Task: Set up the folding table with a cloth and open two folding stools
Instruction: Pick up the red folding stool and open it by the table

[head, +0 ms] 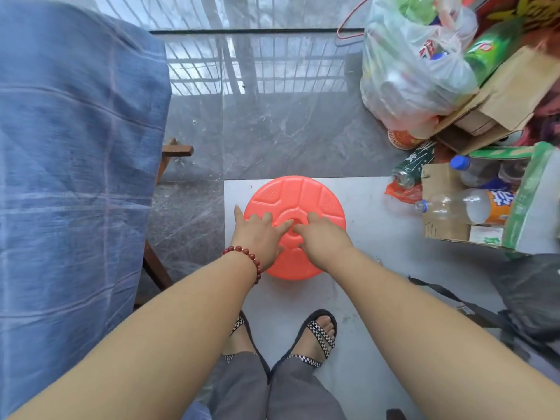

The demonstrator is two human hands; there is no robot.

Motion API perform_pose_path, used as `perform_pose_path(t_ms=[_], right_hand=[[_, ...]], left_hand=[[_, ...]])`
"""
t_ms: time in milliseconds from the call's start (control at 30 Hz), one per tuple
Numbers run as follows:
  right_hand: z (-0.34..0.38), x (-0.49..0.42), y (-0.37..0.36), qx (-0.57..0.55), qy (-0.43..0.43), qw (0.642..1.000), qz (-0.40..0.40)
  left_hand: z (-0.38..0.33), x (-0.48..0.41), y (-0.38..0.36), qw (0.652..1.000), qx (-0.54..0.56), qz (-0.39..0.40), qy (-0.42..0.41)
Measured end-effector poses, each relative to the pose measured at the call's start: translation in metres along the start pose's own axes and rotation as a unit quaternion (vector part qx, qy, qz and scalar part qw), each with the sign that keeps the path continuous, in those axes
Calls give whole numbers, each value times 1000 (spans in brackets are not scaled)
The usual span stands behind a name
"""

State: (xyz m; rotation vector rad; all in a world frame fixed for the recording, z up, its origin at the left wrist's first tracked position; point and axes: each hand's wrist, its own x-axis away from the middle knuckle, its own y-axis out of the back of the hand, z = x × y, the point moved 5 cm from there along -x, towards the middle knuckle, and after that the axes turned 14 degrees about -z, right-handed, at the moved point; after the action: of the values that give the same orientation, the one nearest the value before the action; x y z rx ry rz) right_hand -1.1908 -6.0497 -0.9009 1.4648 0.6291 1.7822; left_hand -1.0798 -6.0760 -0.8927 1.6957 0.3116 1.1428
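One round orange-red plastic folding stool [300,198] shows, seat face-up on the pale floor tile [372,237], just ahead of two sandalled feet [321,331] and right of the one wooden-legged surface [178,150] draped in a blue cloth [75,147]. Being round, it shows no long axis. Left hand [257,236] and right hand [321,237] reach down on straight arms; each grip lies loose, fingers spread, pressing the seat's middle, clasping nothing

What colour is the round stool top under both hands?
The stool top is coral red, seen best in the head view.
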Motion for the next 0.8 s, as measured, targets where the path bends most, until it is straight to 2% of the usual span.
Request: perform_pose_path(t_ms=[133, 233, 300, 400, 533, 567, 667, 800], right_hand=[[9, 27, 34, -62, -49, 996, -34], [18, 52, 64, -200, -153, 963, -95], [28, 69, 86, -261, -188, 939, -119], [46, 97, 127, -302, -189, 923, -145], [70, 141, 185, -339, -182, 903, -189], [76, 152, 200, -350, -181, 896, -205], [94, 188, 243, -392, -179, 869, -244], [127, 238, 295, -438, -168, 839, -275]], left_hand=[[1, 21, 30, 999, 48, 4, 18], [0, 42, 63, 995, 101, -3, 22], [1, 59, 90, 994, 110, -24, 9], [6, 85, 136, 992, 114, -60, -12], [20, 122, 199, 981, 160, -108, 19], [24, 133, 214, 970, 209, -119, 44], [37, 173, 256, 902, 387, -142, 126], [52, 230, 313, 853, 464, -186, 150]])
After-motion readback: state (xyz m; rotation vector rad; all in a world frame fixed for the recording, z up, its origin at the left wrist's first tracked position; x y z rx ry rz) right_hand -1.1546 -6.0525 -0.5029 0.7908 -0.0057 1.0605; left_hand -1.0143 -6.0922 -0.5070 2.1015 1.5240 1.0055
